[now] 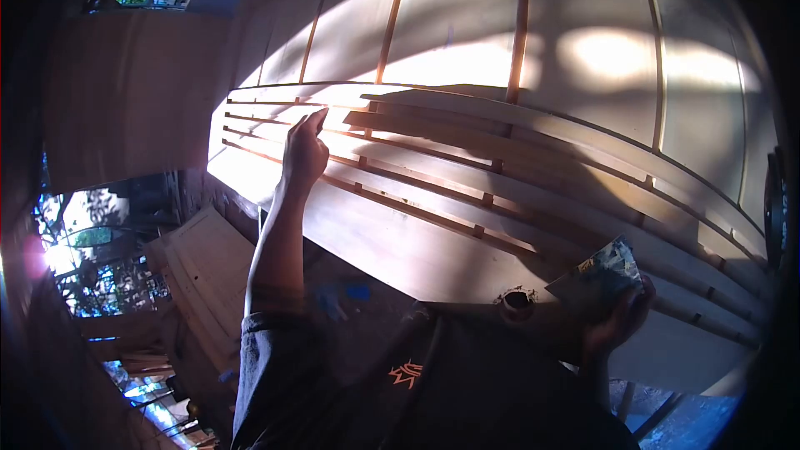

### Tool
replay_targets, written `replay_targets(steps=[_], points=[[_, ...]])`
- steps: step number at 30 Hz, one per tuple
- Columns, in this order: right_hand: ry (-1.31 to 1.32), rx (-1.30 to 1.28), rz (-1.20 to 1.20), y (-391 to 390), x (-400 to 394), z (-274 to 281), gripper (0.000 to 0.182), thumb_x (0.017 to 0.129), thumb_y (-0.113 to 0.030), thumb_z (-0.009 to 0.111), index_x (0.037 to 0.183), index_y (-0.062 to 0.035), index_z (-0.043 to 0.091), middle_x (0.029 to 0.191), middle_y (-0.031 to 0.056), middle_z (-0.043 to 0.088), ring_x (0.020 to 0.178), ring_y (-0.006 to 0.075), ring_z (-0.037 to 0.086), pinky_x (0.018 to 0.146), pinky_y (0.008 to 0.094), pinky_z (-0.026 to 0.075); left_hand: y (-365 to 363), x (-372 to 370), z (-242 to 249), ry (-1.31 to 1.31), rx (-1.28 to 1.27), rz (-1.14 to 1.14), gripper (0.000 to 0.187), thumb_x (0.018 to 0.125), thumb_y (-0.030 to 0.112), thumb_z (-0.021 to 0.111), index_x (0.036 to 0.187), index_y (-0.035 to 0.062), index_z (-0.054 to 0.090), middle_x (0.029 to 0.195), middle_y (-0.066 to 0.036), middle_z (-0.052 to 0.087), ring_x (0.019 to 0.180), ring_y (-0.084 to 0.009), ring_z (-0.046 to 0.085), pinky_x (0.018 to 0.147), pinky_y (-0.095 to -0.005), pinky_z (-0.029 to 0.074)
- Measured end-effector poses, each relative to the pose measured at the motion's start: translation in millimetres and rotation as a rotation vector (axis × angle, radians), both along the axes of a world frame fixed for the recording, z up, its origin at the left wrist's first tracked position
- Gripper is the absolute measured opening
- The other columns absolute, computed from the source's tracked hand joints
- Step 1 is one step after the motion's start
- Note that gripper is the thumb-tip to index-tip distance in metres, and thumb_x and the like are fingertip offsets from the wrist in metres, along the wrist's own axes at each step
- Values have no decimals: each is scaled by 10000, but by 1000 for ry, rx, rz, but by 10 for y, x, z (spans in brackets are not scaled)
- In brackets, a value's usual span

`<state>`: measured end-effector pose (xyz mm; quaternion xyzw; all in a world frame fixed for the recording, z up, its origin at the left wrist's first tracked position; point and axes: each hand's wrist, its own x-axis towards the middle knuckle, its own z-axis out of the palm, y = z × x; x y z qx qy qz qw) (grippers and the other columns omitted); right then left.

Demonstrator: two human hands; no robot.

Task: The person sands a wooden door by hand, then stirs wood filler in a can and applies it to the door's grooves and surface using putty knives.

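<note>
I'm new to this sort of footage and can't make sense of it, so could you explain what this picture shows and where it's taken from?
There's no machine here: a person is using bare hands. The camera is worn on the head, looking forward and down, which is why their own dark shirt shows at the bottom. The view bulges at the edges.

Before them is a large wooden panel with long wooden strips separated by narrow gaps. The left hand is at the strips; whether it pinches anything is unclear. The right hand holds a thin flat sheet, its material hard to tell. Nearby is a small round cup-like thing with crumbs around its rim.
</note>
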<state>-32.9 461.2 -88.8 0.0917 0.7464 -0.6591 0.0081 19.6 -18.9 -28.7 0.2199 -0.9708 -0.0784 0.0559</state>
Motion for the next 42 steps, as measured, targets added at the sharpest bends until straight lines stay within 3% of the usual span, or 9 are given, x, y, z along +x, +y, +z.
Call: replay_targets(steps=[3,7,8,11,14,18,22,28,42], points=[[81,7,49,-2,9,-49,344,920,-307,496,1061,6,494,944,91,522,903,162,483,840,306,377,128,-35,-199,-15,7,-24,423,758,-113,409,1134,-3,569,1065,-216,608,983,-349,601,844,-387,481],[109,79,60,-7,-46,-15,344,927,-303,482,1058,14,510,955,104,537,909,182,495,846,314,380,998,-204,362,-89,437,-164,409,773,-84,462,1157,12,567,1068,-193,617,984,-308,614,857,-345,474],[119,107,56,-13,-32,-13,338,933,-293,467,1060,16,517,962,117,546,906,199,505,843,321,385,1065,-195,543,-68,871,115,391,786,-70,478,1163,-5,560,1064,-156,626,976,-263,623,861,-328,474],[68,-31,49,16,-22,6,325,925,-278,473,1062,12,527,942,118,561,893,213,514,832,321,387,1225,-100,990,553,1560,198,325,834,-25,505,1157,-53,529,1101,-151,613,1000,-258,612,916,-382,476],[117,-180,48,92,-42,-299,326,908,-267,497,1067,16,522,915,135,552,860,225,506,820,325,390,1404,63,1174,889,1953,126,297,887,71,497,1159,-45,525,1103,-162,613,1014,-282,604,929,-424,468],[131,-41,17,4,-7,-122,310,913,-265,505,1040,18,507,893,95,526,832,171,480,778,308,395,1574,236,1210,1005,2117,37,335,934,207,435,1156,-21,541,1090,-173,623,1027,-323,592,944,-475,436],[124,-6,75,-39,-16,-34,360,925,-307,478,1020,38,517,897,150,532,828,243,492,773,349,396,1623,374,1144,1037,2206,-85,324,935,264,427,1108,34,575,1089,-139,625,1020,-321,578,950,-482,399],[318,211,112,-27,-24,-66,417,942,-334,433,998,69,524,884,218,521,805,341,492,744,416,394,1902,478,1186,1120,2365,73,333,940,320,415,1101,72,568,1141,-110,592,1068,-334,529,948,-515,364],[122,-64,75,-130,75,43,431,924,-358,463,1114,29,488,1025,175,519,941,275,522,828,367,422,2083,550,1151,1106,2622,-172,425,954,402,337,1180,124,565,1191,-72,575,1056,-304,498,839,-440,376]])
